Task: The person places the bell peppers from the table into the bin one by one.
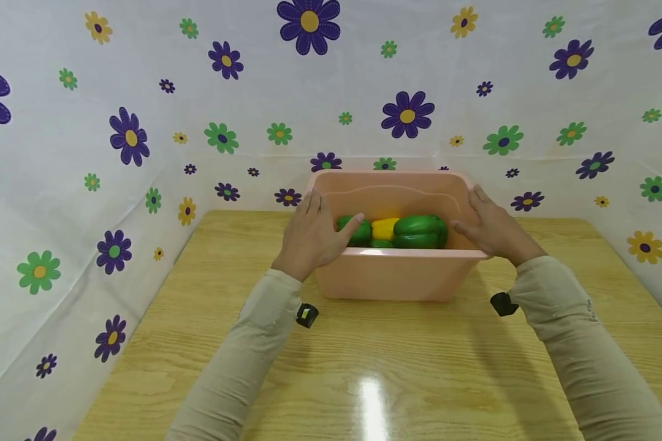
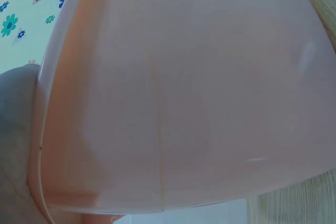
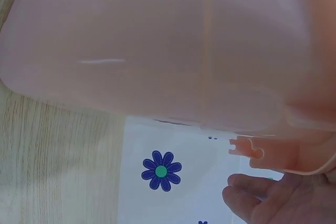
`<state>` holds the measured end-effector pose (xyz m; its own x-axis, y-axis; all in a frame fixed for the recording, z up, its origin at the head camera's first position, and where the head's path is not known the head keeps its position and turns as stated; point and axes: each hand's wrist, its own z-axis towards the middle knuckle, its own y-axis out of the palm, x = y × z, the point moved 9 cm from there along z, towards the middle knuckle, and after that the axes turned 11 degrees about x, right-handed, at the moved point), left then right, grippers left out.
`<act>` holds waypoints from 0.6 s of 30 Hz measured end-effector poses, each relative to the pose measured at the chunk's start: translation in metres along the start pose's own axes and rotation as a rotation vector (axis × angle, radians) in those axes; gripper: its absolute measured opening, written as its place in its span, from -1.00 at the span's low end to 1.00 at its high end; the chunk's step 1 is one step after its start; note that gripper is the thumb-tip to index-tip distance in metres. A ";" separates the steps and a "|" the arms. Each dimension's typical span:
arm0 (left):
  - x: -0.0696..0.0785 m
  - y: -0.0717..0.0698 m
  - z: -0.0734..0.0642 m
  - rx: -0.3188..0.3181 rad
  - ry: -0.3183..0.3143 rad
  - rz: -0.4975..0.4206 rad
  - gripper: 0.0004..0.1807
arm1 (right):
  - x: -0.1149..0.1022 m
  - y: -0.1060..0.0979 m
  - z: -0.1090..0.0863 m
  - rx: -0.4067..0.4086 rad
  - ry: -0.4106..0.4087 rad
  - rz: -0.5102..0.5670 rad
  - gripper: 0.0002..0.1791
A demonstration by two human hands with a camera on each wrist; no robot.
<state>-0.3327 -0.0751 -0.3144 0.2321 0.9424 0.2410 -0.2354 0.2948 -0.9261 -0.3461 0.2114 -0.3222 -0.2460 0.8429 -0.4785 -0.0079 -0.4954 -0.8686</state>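
Observation:
A pink plastic bin stands upright on the table near its back edge. Inside it lie a large green bell pepper, a yellow bell pepper and another green bell pepper, partly behind my left thumb. My left hand rests on the bin's left rim, fingers straight along it and thumb reaching over the inside. On the right rim rests my right hand, its thumb over the opening. The right wrist view shows fingers extended outside the bin, below a notched tab under the rim.
The wooden table reaches toward me, with a bright light reflection in front of the bin. White cloth printed with flowers hangs behind the table and along both sides. Each sleeve has a black wrist device, such as the right one.

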 end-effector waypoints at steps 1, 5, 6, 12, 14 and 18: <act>0.000 0.000 0.000 -0.002 0.002 0.001 0.12 | 0.000 0.000 0.000 0.000 0.000 -0.002 -0.05; 0.000 0.000 0.000 -0.014 0.002 0.004 0.12 | 0.000 0.000 -0.001 -0.002 0.006 -0.005 -0.05; 0.000 0.000 0.000 -0.017 0.002 0.005 0.12 | -0.001 0.000 -0.001 -0.003 0.006 -0.007 -0.05; 0.000 0.001 -0.002 -0.023 0.000 0.001 0.12 | -0.001 0.001 -0.004 -0.002 0.020 -0.009 -0.03; 0.000 0.001 -0.003 -0.023 -0.002 0.000 0.11 | -0.001 0.001 -0.004 -0.001 0.022 -0.008 -0.03; 0.000 0.001 0.000 -0.017 -0.007 -0.003 0.11 | -0.002 -0.001 -0.002 -0.001 0.003 -0.017 -0.02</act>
<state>-0.3333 -0.0751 -0.3151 0.2261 0.9425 0.2462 -0.2181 0.2953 -0.9302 -0.3433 0.2112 -0.3207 -0.2425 0.8521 -0.4637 -0.0115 -0.4805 -0.8769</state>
